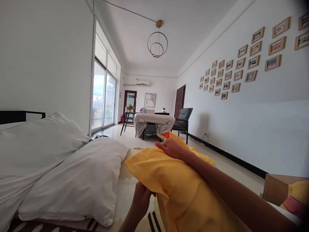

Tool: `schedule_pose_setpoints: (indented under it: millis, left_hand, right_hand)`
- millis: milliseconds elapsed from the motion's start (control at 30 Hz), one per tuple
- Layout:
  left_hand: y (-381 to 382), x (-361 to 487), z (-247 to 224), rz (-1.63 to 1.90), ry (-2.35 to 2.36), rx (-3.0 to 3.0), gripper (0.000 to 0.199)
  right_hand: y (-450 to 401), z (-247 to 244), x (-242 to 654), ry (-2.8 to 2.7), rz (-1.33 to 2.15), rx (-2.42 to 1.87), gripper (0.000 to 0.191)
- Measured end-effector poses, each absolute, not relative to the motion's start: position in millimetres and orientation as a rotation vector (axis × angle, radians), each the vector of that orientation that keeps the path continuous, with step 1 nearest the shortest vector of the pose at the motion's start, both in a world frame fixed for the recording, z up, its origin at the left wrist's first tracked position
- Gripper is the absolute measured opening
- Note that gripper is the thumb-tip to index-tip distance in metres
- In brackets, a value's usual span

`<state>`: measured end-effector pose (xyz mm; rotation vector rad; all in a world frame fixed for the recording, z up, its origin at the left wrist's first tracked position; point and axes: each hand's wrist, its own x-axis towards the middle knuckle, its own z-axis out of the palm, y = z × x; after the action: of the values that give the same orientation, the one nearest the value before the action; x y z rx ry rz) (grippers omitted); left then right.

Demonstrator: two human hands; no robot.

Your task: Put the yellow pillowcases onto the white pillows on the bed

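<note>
A yellow pillowcase [178, 187] with a red patch near its far end is bunched up in front of me. My left hand [143, 197] is closed on its lower left edge, the fingertips partly hidden by the fabric. Higher up and farther forward, my right hand [172, 149] grips the top of the cloth with the fingers curled over it. To the left lies a white pillow [79, 183] with a zip along its near edge. Another white pillow [41, 145] lies beside it, partly overlapped.
A cardboard box [275, 190] holding yellow and pink fabric stands at the right. Farther off are a covered table [156, 118], a black chair [183, 120] and a dark stool [125, 120]. Glass doors [103, 93] line the left wall; framed pictures hang on the right.
</note>
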<state>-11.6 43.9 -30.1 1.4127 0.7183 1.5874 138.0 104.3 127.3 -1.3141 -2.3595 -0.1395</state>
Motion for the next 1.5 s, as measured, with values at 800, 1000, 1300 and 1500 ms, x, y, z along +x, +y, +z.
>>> schedule_pose_setpoints:
  millis: [800,1000,1300,1500]
  left_hand:
    - [55.4,-1.9,-49.1,1.570,0.585,1.225,0.041]
    - [55.3,-8.4,-54.1,1.502,0.615,1.352,0.040]
    - [49.9,12.4,-90.9,1.489,0.795,1.489,0.053]
    - [42.0,7.8,-61.2,1.498,0.665,1.482,0.048]
  right_hand:
    - [103.6,129.0,140.8,-2.346,-0.096,-1.324,0.061]
    - [100.5,130.9,140.3,-2.353,-0.031,-1.309,0.060]
    - [97.0,136.2,133.8,-2.602,-0.096,-1.172,0.053]
    - [66.2,155.1,119.7,-2.885,0.047,-1.009,0.036]
